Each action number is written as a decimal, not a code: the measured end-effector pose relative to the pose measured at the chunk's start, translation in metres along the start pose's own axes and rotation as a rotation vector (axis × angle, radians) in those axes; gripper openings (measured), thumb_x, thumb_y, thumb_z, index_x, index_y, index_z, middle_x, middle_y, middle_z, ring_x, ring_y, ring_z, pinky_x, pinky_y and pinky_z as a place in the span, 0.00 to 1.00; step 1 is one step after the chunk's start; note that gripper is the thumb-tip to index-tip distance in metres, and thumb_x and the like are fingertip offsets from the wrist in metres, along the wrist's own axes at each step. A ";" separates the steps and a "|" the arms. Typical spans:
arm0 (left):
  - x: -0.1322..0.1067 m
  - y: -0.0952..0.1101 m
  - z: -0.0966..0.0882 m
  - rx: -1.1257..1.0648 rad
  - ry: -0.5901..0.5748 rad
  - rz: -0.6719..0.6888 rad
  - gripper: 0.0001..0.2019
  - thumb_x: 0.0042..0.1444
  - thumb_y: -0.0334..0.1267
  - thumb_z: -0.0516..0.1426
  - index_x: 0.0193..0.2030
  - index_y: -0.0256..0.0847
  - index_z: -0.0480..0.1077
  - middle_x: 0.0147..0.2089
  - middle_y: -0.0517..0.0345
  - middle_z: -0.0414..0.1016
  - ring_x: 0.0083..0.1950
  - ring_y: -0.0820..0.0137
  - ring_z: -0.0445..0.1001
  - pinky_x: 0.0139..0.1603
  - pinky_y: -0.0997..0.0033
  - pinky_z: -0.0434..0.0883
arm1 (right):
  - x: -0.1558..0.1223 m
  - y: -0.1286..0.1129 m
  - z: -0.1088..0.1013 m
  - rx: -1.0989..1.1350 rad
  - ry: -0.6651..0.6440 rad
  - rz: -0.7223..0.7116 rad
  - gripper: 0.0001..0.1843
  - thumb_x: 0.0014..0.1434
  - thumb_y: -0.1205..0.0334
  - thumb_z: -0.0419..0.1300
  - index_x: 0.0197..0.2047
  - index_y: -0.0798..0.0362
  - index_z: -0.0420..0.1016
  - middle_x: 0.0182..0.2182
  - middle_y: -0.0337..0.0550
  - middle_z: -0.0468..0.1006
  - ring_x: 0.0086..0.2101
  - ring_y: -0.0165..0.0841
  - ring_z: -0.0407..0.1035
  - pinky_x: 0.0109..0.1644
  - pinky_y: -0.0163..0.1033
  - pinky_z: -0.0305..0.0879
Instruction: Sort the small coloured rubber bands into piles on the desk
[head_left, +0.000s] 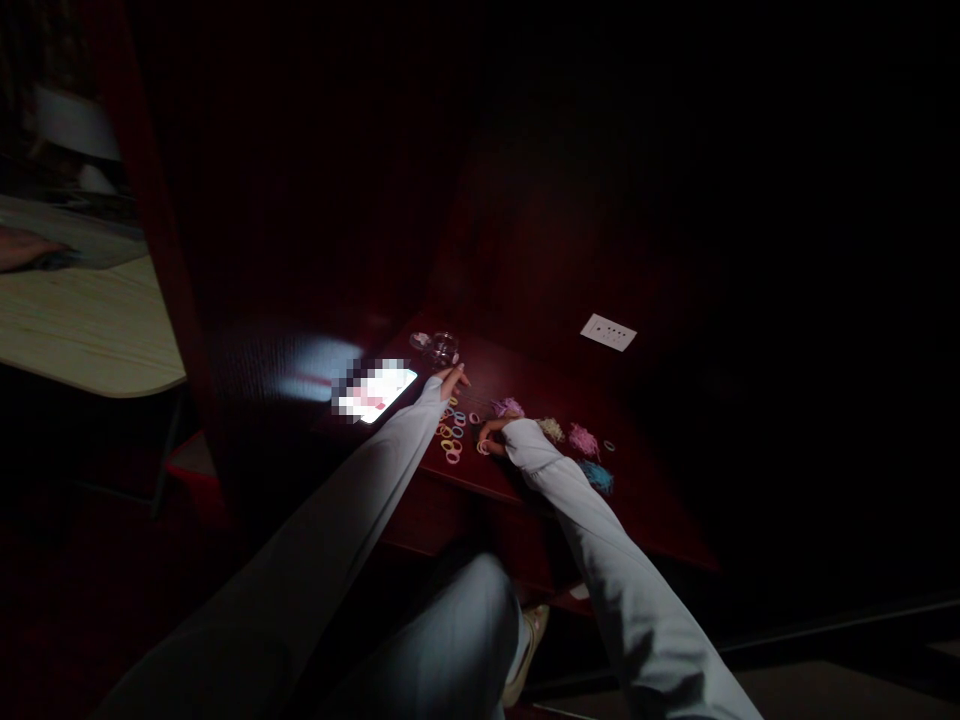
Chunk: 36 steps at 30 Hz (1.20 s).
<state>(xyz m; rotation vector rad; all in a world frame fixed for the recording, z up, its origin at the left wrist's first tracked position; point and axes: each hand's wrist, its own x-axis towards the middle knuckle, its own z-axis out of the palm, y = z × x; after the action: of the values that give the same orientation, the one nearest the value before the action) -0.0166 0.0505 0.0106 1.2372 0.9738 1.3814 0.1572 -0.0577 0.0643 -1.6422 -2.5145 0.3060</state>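
Note:
The scene is very dark. My left hand (451, 380) reaches over a dark red table (645, 510), fingers stretched out beside a lit phone (377, 392) and near a small glass jar (442, 348). My right hand (493, 432) rests on the table with fingers curled at a small elastic ring, among several loose coloured hair ties (452, 432). Fluffy bundles in purple (508, 407), pink (582, 439) and blue (598, 476) lie just right of that hand. Both arms wear long pale sleeves.
A white socket plate (608, 332) sits on the dark wall behind the table. A pale wooden tabletop (82, 325) stands at the left beyond a dark red partition. My knee and shoe (525, 650) show below the table's front edge.

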 end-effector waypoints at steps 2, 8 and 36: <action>0.000 -0.001 0.000 0.000 -0.002 0.015 0.25 0.58 0.61 0.54 0.24 0.41 0.71 0.32 0.54 0.78 0.28 0.72 0.68 0.33 0.71 0.67 | 0.001 0.001 0.000 0.008 -0.006 0.002 0.08 0.64 0.60 0.64 0.41 0.47 0.87 0.33 0.41 0.82 0.35 0.33 0.71 0.43 0.36 0.63; 0.000 0.003 -0.001 -0.005 -0.015 -0.011 0.25 0.58 0.62 0.55 0.24 0.41 0.71 0.33 0.53 0.80 0.28 0.72 0.69 0.32 0.71 0.68 | -0.003 0.010 -0.004 0.093 0.062 0.018 0.13 0.64 0.49 0.65 0.41 0.47 0.88 0.37 0.44 0.86 0.40 0.36 0.76 0.48 0.39 0.68; 0.000 -0.006 0.000 -0.020 0.003 0.053 0.23 0.57 0.60 0.53 0.23 0.42 0.69 0.30 0.55 0.75 0.27 0.72 0.67 0.32 0.70 0.65 | 0.045 -0.014 -0.007 -0.281 0.059 0.253 0.12 0.64 0.54 0.65 0.48 0.48 0.84 0.48 0.48 0.84 0.57 0.42 0.69 0.61 0.42 0.60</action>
<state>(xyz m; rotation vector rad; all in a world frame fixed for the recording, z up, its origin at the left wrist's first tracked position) -0.0152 0.0514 0.0047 1.2543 0.9328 1.4311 0.1279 -0.0212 0.0741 -2.0444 -2.3941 -0.0790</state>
